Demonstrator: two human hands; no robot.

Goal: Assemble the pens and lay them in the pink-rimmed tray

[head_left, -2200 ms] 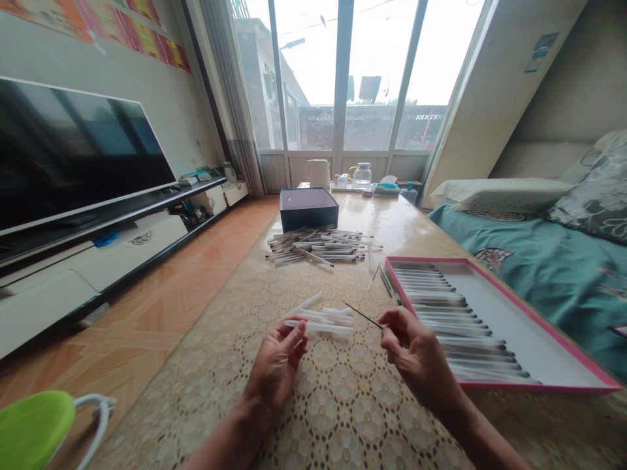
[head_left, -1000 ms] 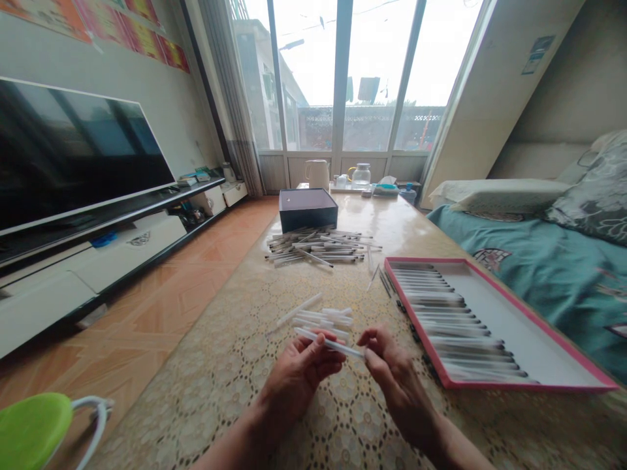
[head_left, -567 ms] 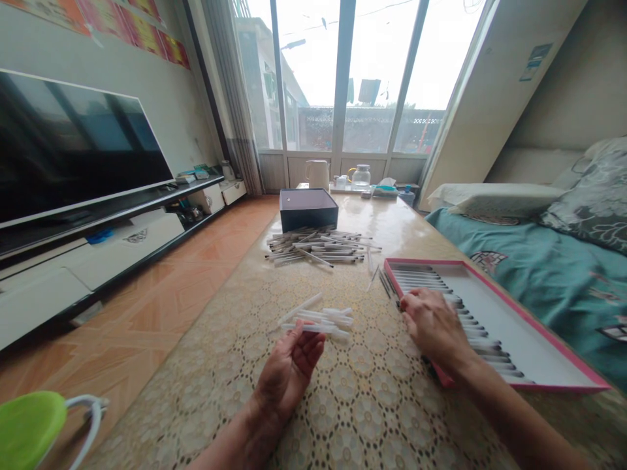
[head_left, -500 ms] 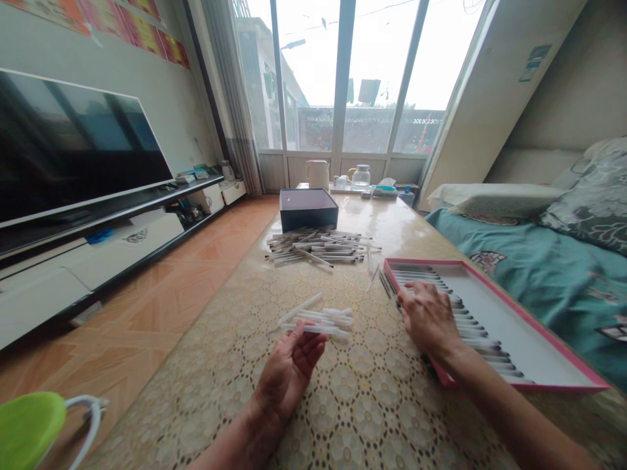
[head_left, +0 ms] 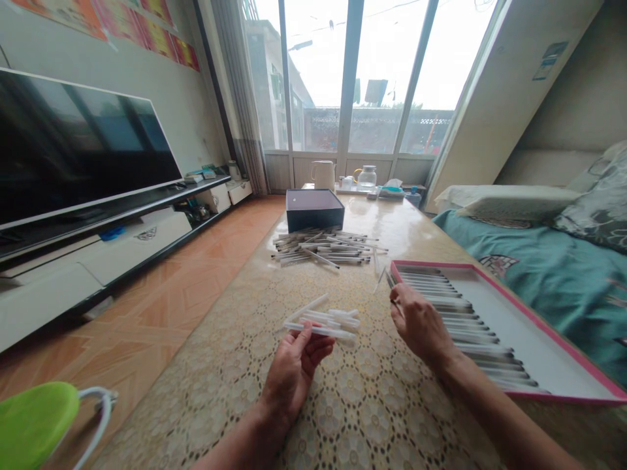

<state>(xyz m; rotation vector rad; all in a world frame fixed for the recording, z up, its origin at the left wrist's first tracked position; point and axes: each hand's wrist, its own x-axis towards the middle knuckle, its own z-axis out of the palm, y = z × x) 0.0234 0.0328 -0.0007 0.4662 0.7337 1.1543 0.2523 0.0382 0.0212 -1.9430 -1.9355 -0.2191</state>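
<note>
My left hand [head_left: 298, 365] pinches a translucent white pen barrel [head_left: 318, 331] between thumb and fingers, just over the patterned tabletop. Behind it lie several more loose white barrels [head_left: 306, 310]. At the left rim of a pink-edged tray [head_left: 509, 290], my right hand [head_left: 421, 320] is closed at the fingertips on a thin dark stick, like a pen refill, partly hidden by the fingers. More thin dark sticks [head_left: 390, 279] lie beside that rim. Inside the tray, pens [head_left: 470, 320] with dark ends lie side by side in a row.
Farther back, a heap of pens [head_left: 323, 249] lies before a dark open box [head_left: 313, 219]. A kettle [head_left: 323, 175], a glass jug [head_left: 367, 176] and a tissue pack [head_left: 392, 189] stand at the far end. A green stool [head_left: 36, 421] is at the lower left, a sofa [head_left: 533, 241] at the right.
My right hand has moved left from over the pens in the tray to the dark sticks by its rim. The left hand keeps its barrel. The view has shifted slightly.
</note>
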